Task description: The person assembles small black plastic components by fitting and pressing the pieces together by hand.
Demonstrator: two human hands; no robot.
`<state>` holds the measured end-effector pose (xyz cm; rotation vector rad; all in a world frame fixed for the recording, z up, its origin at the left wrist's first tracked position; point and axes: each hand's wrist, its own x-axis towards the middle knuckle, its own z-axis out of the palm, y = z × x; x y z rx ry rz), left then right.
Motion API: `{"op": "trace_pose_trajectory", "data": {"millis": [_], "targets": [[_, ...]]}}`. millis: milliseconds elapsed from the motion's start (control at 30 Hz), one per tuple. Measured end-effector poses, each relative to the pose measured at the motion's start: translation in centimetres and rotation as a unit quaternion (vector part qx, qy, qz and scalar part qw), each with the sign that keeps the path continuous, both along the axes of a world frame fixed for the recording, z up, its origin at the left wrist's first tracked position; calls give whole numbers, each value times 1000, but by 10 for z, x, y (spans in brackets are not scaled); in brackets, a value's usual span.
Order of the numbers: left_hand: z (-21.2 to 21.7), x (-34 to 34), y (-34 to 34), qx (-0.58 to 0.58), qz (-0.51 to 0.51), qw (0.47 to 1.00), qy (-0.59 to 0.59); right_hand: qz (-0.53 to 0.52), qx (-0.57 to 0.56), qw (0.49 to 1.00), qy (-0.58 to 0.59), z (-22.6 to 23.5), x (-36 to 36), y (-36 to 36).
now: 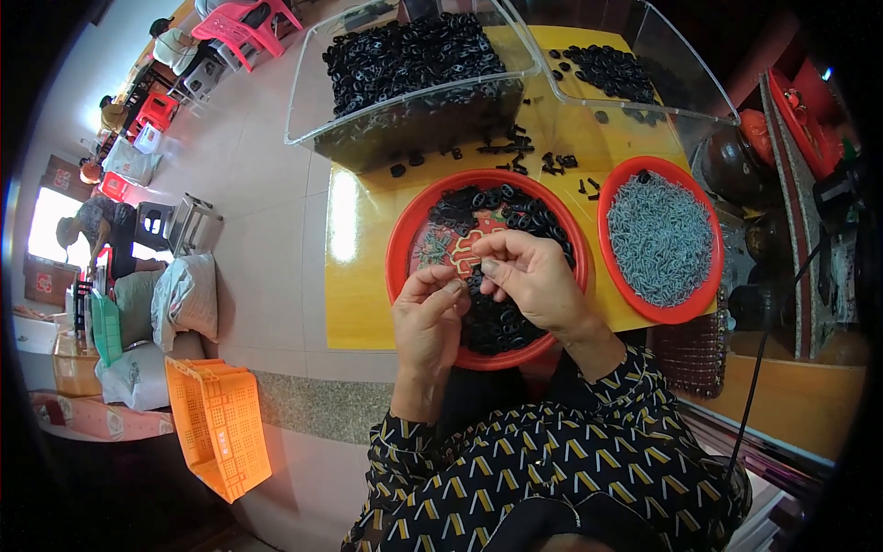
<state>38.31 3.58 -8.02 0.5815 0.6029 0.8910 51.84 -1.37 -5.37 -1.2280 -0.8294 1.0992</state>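
Note:
Both my hands are over a round red basin [395,241] that has a patterned bottom and holds many small black oval plastic parts [501,333]. My left hand [429,317] is closed in a pinch above the basin's left side. Close beside it, slightly higher, my right hand [541,283] pinches with thumb and forefinger. Whatever sits between the fingertips is too small to make out. To the right, a red oval tray [604,253] is heaped with small grey screws [660,241]; neither hand touches it.
On the yellow tabletop [359,308], a clear bin [303,115] full of black parts stands at the back. Another clear bin [722,106] beside it holds fewer. Loose black pieces [515,147] lie between. An orange crate [221,428] and sacks [187,299] occupy the left floor; people sit farther off.

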Motion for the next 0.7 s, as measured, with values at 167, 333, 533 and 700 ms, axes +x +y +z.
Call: {"op": "trace_pose_trajectory", "data": {"millis": [167,333,533,700], "targets": [[10,13,-9,-10,28,999,-19,-29,80,994,-66,-12,-9,0],[8,10,-11,22,51,998,10,3,61,978,-199,1,-2,-6],[7,10,-13,19,55,998,-11,32,11,992,-121,-4,0,-10],[10,12,-14,23,65,998,-9,26,5,993,-118,-4,-1,-10]]}}
